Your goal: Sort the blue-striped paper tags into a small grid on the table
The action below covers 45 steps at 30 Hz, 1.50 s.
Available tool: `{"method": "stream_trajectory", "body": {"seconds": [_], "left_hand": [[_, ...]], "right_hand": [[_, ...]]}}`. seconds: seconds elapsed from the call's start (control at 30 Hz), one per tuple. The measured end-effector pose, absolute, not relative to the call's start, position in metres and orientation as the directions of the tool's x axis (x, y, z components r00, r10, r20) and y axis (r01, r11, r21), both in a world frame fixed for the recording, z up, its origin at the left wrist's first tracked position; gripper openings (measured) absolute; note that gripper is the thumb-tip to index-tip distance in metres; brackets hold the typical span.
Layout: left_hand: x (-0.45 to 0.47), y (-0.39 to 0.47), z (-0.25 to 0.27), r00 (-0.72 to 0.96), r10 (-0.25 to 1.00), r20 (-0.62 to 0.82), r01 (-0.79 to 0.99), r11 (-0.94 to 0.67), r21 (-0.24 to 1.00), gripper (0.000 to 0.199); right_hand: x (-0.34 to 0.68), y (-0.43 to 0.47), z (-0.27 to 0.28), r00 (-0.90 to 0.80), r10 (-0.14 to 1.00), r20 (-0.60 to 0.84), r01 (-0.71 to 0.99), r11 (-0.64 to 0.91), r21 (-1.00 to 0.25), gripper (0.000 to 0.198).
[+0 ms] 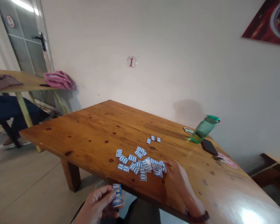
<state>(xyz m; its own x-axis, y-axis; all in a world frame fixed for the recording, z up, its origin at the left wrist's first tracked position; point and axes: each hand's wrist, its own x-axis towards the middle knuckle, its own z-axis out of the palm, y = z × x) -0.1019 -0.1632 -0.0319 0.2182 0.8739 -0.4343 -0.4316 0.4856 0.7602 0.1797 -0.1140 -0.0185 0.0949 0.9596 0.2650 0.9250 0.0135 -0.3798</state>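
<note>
Over the near table edge, my left hand [96, 203] is closed round a small stack of blue-and-white cards [117, 195], thumb on top. Several more such cards lie scattered and overlapping in a loose card pile [140, 165] on the wooden table. My right hand [176, 174] rests at the pile's right end, its fingers bent together against a card [163, 167] there; the thumb is mostly hidden. Beyond the pile lie three separate small cards [153, 137].
A green bottle [204, 129] stands at the table's right side, beside a dark phone [209, 147], keys [219, 158], a pink disc [228, 161] and a white loop [188, 130]. At left, another person's arm [2, 82] rests on a second table, near a pink cloth [59, 80].
</note>
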Motion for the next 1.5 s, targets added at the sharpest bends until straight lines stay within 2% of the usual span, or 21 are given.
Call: {"method": "stream_trajectory", "body": {"seconds": [0.13,0.37,0.6,0.8,0.9,1.03,1.17,1.33,1.5], "left_hand": [[-0.101,-0.163,-0.033,0.230,0.859,-0.457,-0.414,0.511,0.753,0.041],[-0.099,-0.162,-0.034,0.206,0.861,-0.465,-0.415,0.507,0.755,0.045],[-0.100,-0.162,-0.035,0.235,0.863,-0.448,-0.413,0.506,0.757,0.042],[-0.101,-0.162,-0.037,0.249,0.856,-0.453,-0.402,0.517,0.756,0.042],[-0.102,-0.163,-0.036,0.244,0.855,-0.457,-0.399,0.518,0.757,0.041],[-0.102,-0.162,-0.039,0.251,0.853,-0.458,-0.381,0.522,0.763,0.041],[-0.101,-0.162,-0.042,0.280,0.849,-0.448,-0.368,0.525,0.767,0.041],[-0.100,-0.162,-0.039,0.249,0.857,-0.452,-0.382,0.516,0.767,0.039],[-0.101,-0.162,-0.037,0.237,0.857,-0.457,-0.384,0.515,0.767,0.040]], "right_hand": [[0.169,-0.112,-0.009,0.039,0.969,0.242,0.943,0.044,-0.329,0.028],[0.152,-0.106,0.003,-0.139,0.989,0.046,0.958,0.146,-0.245,0.026],[0.149,-0.103,0.001,-0.119,0.987,0.109,0.969,0.139,-0.205,0.024],[0.154,-0.098,0.000,-0.119,0.986,0.119,0.960,0.145,-0.239,0.029],[0.155,-0.094,0.000,-0.102,0.992,0.071,0.957,0.117,-0.266,0.031],[0.156,-0.086,0.002,-0.057,0.998,0.007,0.960,0.057,-0.275,0.025],[0.156,-0.080,0.007,-0.054,0.999,0.004,0.951,0.053,-0.305,0.015],[0.158,-0.078,0.005,-0.068,0.997,0.046,0.911,0.081,-0.405,0.012],[0.170,-0.071,-0.006,-0.050,0.993,0.111,0.814,0.105,-0.572,0.004]]}}
